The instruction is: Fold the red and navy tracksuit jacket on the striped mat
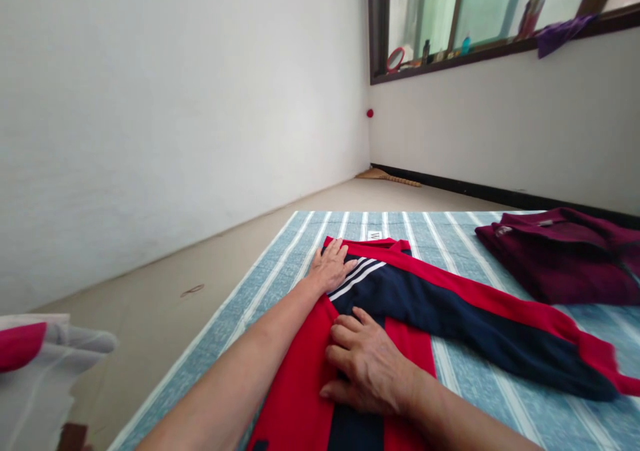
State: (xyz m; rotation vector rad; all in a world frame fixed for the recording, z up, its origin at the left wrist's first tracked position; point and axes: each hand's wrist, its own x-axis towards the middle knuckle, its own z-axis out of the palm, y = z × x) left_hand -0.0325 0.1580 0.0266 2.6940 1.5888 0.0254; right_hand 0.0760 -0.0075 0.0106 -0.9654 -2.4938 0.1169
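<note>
A red and navy jacket with three white stripes at the shoulder lies partly folded on a striped blue-and-white bed sheet. One sleeve stretches out to the right across the sheet. My left hand rests flat, fingers extended, on the jacket's upper left edge near the stripes. Lower down, my right hand touches the body of the jacket with bent, separated fingers; a gap shows between thumb and forefinger. A small white label shows by the collar.
A folded maroon garment lies at the right of the bed. White and pink cloth is at the lower left. On the floor by the corner is a broom. The windowsill holds a round mirror and a purple cloth.
</note>
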